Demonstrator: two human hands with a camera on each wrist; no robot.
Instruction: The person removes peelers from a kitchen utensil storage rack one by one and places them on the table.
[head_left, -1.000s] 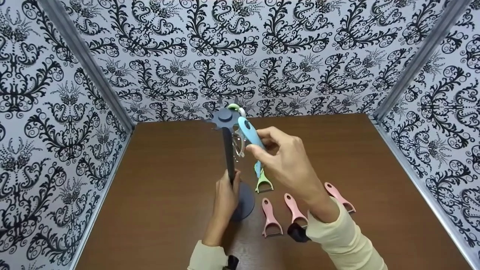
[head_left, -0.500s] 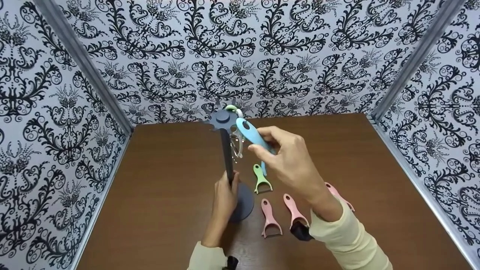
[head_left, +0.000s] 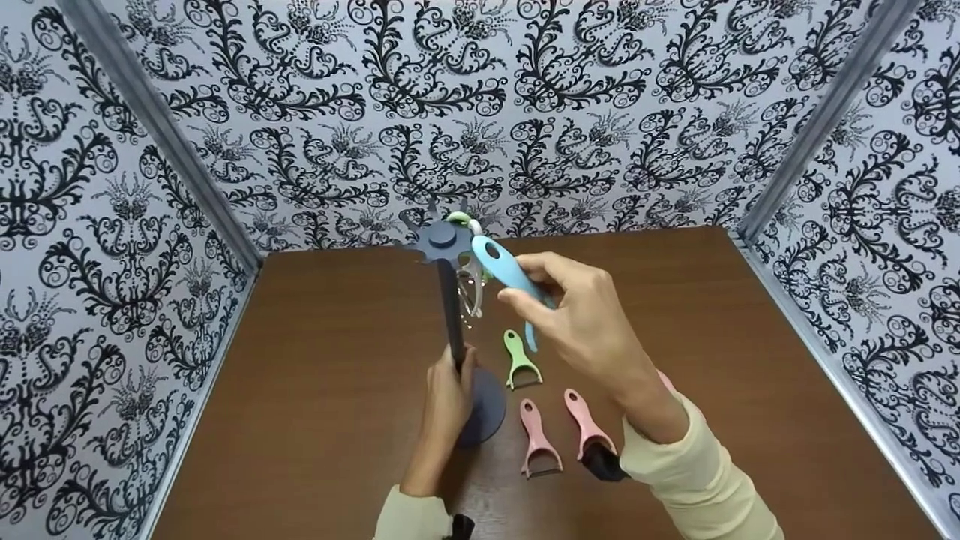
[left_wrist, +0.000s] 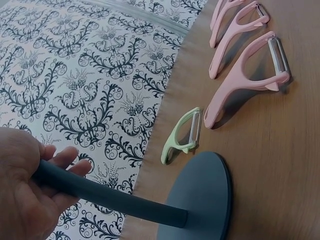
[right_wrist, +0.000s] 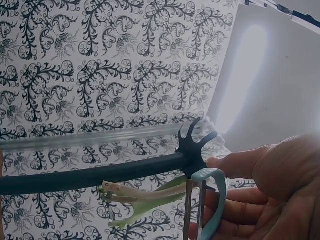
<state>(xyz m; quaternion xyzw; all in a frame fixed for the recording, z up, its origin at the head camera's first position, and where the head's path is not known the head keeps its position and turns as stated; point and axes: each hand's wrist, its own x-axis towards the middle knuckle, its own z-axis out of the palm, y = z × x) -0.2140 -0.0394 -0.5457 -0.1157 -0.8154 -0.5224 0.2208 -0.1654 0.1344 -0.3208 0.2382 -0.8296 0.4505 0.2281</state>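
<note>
My left hand (head_left: 444,401) grips the upright pole of a dark grey utensil stand (head_left: 450,307); its round base (left_wrist: 200,195) shows in the left wrist view. High up beside the stand's hooked top, my right hand (head_left: 585,322) holds a light blue peeler (head_left: 501,266) between thumb and fingers, its handle hole end towards the hooks. Whether that end touches a hook cannot be told. From the hooks hang a white peeler (right_wrist: 150,192) and a green peeler (right_wrist: 150,215), partly overlapping each other.
Right of the base, another green peeler (head_left: 521,360) lies on the brown table (head_left: 322,390). Nearer lie a pink peeler (head_left: 534,439) and a second pink peeler (head_left: 581,412); a third (head_left: 666,381) is mostly hidden by the right wrist. Patterned walls (head_left: 450,112) enclose the table.
The blue peeler has tilted, its lower end swinging right and off the green peeler on the table in the head view. The left hand keeps its grip on the pole.
</note>
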